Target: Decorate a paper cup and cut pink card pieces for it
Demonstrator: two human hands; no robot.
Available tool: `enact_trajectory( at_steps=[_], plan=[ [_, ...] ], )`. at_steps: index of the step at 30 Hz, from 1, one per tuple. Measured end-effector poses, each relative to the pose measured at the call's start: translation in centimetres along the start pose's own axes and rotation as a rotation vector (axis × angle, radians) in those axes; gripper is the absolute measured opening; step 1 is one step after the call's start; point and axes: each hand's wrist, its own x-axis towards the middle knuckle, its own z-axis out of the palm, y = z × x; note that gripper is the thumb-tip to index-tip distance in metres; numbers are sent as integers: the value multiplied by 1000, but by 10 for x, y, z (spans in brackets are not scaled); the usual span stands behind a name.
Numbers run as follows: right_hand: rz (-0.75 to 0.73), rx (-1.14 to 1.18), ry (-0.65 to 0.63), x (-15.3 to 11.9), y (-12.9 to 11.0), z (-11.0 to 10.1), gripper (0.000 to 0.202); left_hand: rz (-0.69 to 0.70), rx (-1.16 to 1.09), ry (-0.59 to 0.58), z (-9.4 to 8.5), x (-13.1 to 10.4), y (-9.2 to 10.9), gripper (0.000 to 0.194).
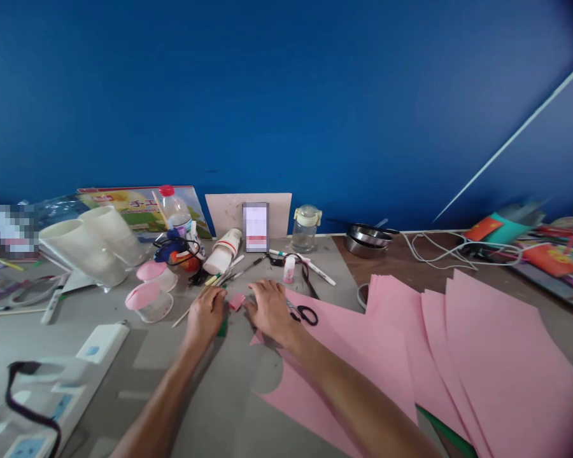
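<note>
A small folded pink paper piece [236, 301] lies between my two hands on the grey table. My left hand [207, 312] is just left of it, fingers curled together; what they hold, if anything, is hidden. A bit of green [223, 327] shows beside that hand. My right hand [269, 308] rests to the right, fingers apart and bent, thumb near the pink piece. Black-handled scissors [307, 315] lie right of my right hand, on a large pink sheet [353, 337] with a curved cut edge that passes under my right forearm.
Two cups with pink tops [148, 304] stand to the left. A phone [256, 227] leans upright behind my hands, near a glass jar [305, 229]. More pink sheets [501, 356] fan out at right. A power strip [93, 362] lies front left. Metal bowls [367, 242] sit at the back.
</note>
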Motion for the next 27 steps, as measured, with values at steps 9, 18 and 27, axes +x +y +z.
enact_trajectory(
  at_steps=[9,18,27],
  plan=[
    [80,48,-9,-9,29,-26,18,-33,60,29,-2,-7,-16,25],
    [328,10,85,-10,92,-64,23,-26,44,25,4,-9,-18,25],
    [519,76,216,6,129,-83,21,11,31,26,0,-9,-12,25]
  ],
)
